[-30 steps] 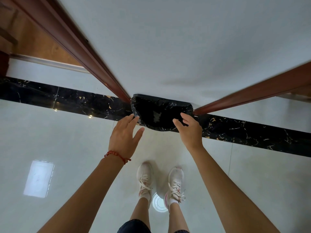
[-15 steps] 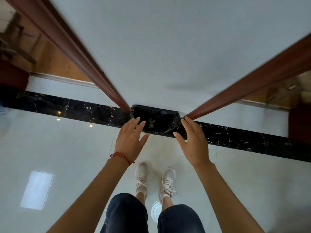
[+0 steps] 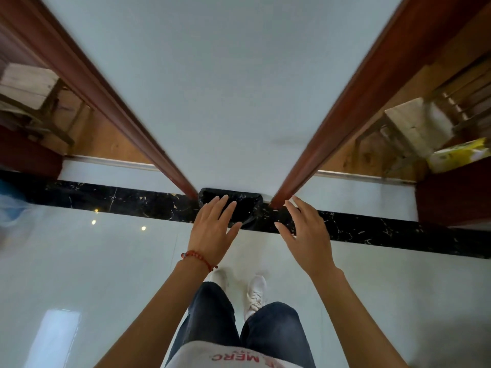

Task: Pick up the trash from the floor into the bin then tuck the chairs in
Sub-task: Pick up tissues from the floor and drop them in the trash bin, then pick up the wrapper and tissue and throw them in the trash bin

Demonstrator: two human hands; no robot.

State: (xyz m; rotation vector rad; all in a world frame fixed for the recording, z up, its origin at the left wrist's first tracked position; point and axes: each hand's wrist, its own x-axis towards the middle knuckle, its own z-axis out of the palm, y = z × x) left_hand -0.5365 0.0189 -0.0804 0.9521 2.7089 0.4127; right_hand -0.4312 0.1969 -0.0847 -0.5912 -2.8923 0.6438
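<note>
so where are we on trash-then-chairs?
Done, apparently: no loose trash shows on the visible floor. In hand: nothing; left hand and right hand hover open and empty over the black-lined bin by the wall. Left: chairs. Two wooden ones, left and right, show; whether tucked, can't tell.

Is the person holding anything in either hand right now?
Nothing. The left hand and right hand are both open, fingers spread, above the black-lined bin.

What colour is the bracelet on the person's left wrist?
Red: a thin beaded bracelet just below the left hand, seen clearly in the head view.
</note>
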